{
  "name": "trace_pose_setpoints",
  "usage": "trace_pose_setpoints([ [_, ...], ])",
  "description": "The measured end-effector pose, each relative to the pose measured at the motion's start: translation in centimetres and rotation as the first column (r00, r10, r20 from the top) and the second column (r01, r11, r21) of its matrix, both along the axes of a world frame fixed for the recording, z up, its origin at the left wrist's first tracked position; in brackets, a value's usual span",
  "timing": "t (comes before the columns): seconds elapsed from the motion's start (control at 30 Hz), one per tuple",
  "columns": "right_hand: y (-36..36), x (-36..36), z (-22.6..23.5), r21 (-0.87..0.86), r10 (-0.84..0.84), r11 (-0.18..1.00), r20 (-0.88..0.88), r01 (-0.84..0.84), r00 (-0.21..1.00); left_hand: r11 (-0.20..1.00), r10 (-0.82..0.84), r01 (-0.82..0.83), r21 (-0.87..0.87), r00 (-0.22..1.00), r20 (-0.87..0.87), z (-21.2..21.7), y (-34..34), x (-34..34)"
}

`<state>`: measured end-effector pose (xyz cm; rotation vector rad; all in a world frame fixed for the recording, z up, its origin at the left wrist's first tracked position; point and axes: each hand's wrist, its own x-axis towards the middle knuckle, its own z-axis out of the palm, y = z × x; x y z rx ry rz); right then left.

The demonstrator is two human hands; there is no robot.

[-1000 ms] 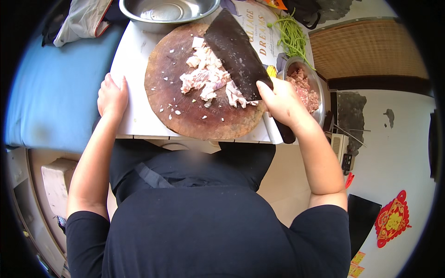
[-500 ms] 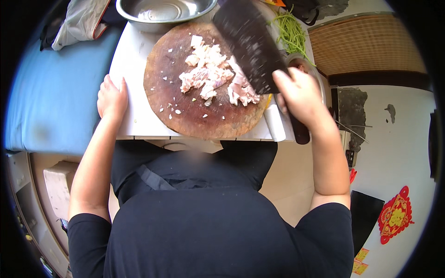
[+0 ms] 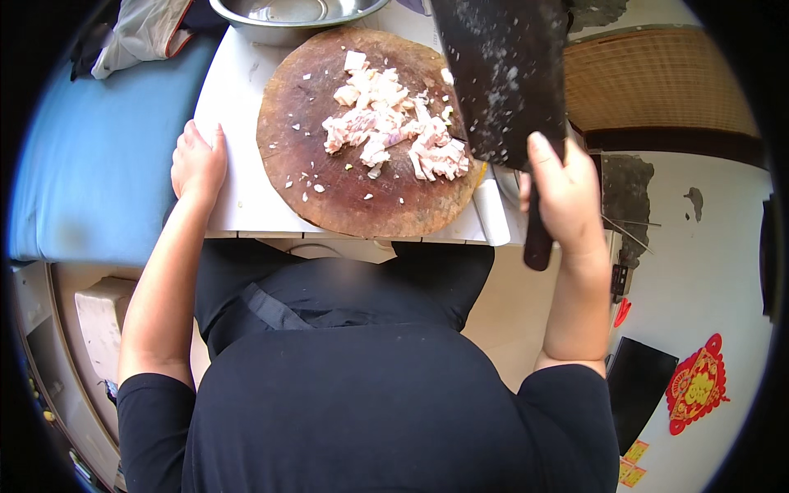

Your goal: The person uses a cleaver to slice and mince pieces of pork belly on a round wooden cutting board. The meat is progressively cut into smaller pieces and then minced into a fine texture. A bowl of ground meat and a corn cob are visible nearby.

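In my right hand (image 3: pixel 565 193) is a large dark cleaver (image 3: pixel 505 86), gripped where blade and handle meet. Its broad blade, speckled with pale bits, is lifted over the right edge of a round wooden chopping board (image 3: pixel 320 197). Chopped pale pink meat (image 3: pixel 374 123) lies heaped across the board's middle, with small white scraps scattered around it. My left hand (image 3: pixel 199 163) rests at the table's left edge, thumb apart from the fingers and nothing in it. Whatever lies behind the blade on the right is hidden.
A metal basin (image 3: pixel 288 34) stands behind the board on the white table (image 3: pixel 234 131). Beside the board's right edge lies a white cylinder (image 3: pixel 491 215). A blue padded surface (image 3: pixel 107 164) adjoins the table's left, with grey-white cloth (image 3: pixel 140 41) on it.
My right hand has swung the cleaver to the right, off the meat; the blade now hides the green beans seen earlier. My left hand stays at the table edge.
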<state>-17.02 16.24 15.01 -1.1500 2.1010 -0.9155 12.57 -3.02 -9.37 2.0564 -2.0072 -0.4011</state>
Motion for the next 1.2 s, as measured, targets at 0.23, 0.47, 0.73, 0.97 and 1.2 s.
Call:
trace_pose_setpoints([
  [0.23, -0.9, -1.2, -1.1, 0.315, 0.122, 0.947, -0.158, -0.067, 0.98, 1.0, -0.012, 0.012, 0.016, 1.0, 0.007, 0.3, -0.4, -0.1],
  [0.47, 0.0, -1.2, -4.3, 0.38, 0.138, 0.925, -0.384, 0.02, 0.913, 1.0, -0.018, 0.018, 0.019, 1.0, 0.004, 0.3, 0.0, -0.7],
  [0.73, 0.3, 0.3, 0.5, -0.004, -0.039, 0.999, -0.044, 0.039, 0.998, 1.0, 0.004, -0.004, 0.023, 1.0, 0.012, -0.3, 0.2, 0.4],
  [0.97, -0.6, -2.0, -4.1, 0.382, 0.174, 0.914, -0.072, -0.134, 0.982, 0.999, -0.015, 0.014, 0.03, 1.0, 0.01, -0.4, -0.2, -0.1],
  [1.2, 6.9, -2.5, -5.6, 0.029, -0.293, 0.946, 0.497, 0.322, 0.817, 0.999, -0.032, 0.032, -0.015, 0.999, -0.014, -0.6, 0.0, 0.0],
])
